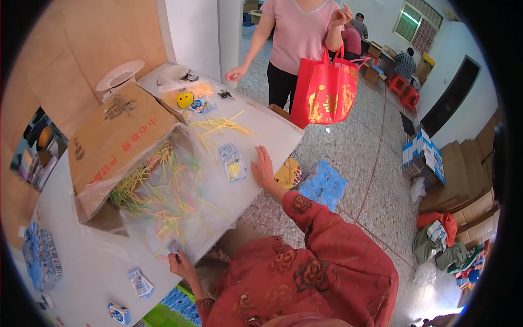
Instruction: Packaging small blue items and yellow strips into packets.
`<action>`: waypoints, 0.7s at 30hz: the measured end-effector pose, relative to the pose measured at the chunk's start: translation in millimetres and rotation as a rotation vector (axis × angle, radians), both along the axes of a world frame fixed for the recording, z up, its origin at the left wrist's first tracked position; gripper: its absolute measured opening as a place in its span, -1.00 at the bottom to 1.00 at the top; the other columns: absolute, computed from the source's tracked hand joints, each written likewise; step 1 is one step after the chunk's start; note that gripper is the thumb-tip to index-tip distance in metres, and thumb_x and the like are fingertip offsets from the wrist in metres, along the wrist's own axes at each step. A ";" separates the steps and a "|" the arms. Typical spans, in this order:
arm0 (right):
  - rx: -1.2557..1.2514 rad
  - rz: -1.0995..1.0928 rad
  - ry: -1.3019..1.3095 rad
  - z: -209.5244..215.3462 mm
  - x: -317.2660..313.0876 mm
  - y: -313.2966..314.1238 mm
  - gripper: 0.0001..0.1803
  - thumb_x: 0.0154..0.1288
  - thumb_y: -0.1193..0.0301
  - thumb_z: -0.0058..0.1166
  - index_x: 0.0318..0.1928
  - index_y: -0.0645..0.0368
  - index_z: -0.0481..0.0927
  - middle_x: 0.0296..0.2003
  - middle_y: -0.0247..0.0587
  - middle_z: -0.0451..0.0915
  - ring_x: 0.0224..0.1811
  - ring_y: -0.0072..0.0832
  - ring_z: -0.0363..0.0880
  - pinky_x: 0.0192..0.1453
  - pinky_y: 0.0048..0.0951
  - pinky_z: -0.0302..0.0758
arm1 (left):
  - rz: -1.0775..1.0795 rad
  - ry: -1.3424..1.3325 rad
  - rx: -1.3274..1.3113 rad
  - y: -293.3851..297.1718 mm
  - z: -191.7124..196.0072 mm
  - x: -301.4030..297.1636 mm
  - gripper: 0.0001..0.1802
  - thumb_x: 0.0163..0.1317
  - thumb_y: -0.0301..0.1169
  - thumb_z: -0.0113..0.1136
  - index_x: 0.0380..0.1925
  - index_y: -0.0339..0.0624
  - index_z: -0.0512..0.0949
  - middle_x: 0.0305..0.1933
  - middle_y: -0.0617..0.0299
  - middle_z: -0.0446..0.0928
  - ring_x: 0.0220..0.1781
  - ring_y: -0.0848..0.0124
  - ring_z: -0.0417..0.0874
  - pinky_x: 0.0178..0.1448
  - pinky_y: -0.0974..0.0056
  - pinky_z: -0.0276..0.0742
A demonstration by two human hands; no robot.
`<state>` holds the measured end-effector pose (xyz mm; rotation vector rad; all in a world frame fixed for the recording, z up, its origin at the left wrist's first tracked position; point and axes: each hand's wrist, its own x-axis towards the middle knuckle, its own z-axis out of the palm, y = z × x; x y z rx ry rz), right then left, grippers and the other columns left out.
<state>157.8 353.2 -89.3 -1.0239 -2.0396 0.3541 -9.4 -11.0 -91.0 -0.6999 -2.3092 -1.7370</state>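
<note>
My left hand (pixel 184 267) is closed at the near edge of the white table (pixel 234 204). A small bluish clear packet (pixel 174 245) shows at its fingertips, along with something small and dark that I cannot make out. Thin coloured sticks (pixel 171 220) lie just beyond it on a clear plastic sheet. They spill from a tipped cardboard box (pixel 122 136) lined with plastic. My right hand (pixel 263 168) is open, fingers stretched, resting at the table's right edge. Beside it lies a blue-and-white packet (pixel 232 163) with yellow contents.
Yellow sticks (pixel 223 126) and a round yellow smiley item (pixel 184 98) lie farther back. More packets (pixel 140 283) and a small box (pixel 118 313) are near left. A person in pink (pixel 302 35) with a red bag (pixel 327 90) stands beyond the table. Blue bundles (pixel 322 184) lie on the floor.
</note>
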 end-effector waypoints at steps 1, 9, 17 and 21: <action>0.011 -0.001 0.003 0.5 0.0 0.2 -0.35 0.08 0.52 -0.01 0.21 0.26 0.09 0.22 0.08 0.11 0.23 -0.02 0.13 0.26 -0.15 0.14 | 0.001 0.006 0.009 0.8 1.2 0.4 -0.80 0.13 -0.51 0.14 -0.59 -0.31 0.35 -0.66 0.33 0.23 -0.60 0.57 0.17 -0.54 0.42 0.13; -0.045 -0.009 0.030 7.0 1.8 -1.6 -0.37 0.08 0.53 -0.01 0.20 0.25 0.11 0.20 0.08 0.12 0.22 -0.01 0.14 0.25 -0.15 0.15 | -0.012 -0.005 -0.030 1.3 6.2 1.1 -0.76 0.14 -0.49 0.13 -0.62 -0.30 0.32 -0.67 0.31 0.22 -0.58 0.55 0.17 -0.51 0.42 0.16; 0.003 -0.044 0.049 -0.9 -3.9 1.4 -0.34 0.04 0.53 0.03 0.20 0.25 0.13 0.20 0.08 0.14 0.24 -0.02 0.13 0.25 -0.16 0.17 | 0.025 -0.075 -0.088 -8.3 -6.1 -6.7 -0.78 0.14 -0.51 0.13 -0.61 -0.31 0.34 -0.65 0.33 0.29 -0.56 0.58 0.21 -0.48 0.44 0.19; -0.036 -0.034 0.074 0.4 0.8 2.9 -0.33 0.02 0.54 0.03 0.20 0.25 0.14 0.20 0.08 0.15 0.25 -0.04 0.13 0.24 -0.17 0.18 | -0.035 -0.135 0.133 1.1 4.1 -5.2 -0.94 0.16 -0.55 0.09 -0.42 -0.35 0.49 -0.47 0.35 0.45 -0.43 0.61 0.37 -0.32 0.48 0.32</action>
